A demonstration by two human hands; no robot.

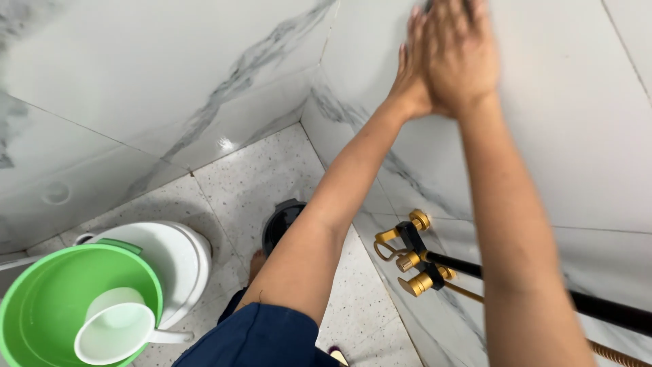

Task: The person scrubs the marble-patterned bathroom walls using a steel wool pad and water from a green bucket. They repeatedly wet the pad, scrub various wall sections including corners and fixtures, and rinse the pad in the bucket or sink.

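Observation:
Both my arms reach up to the white marbled wall tile (577, 136) at the top. My right hand (465, 54) lies flat against the wall with its fingers stretched out, the tips cut off by the frame's edge. My left hand (409, 71) sits just left of it, partly hidden under the right hand and pressed to the same tile. A small dark bit (428, 6) shows at the fingertips; I cannot tell what it is or whether a hand holds it.
A black and gold tap fitting (412, 253) with a black pipe and gold hose juts from the wall at lower right. On the speckled floor (251, 170) stand a green bucket (41, 306) holding a white dipper (115, 333), a white bucket (178, 255) and a dark round drain (280, 224).

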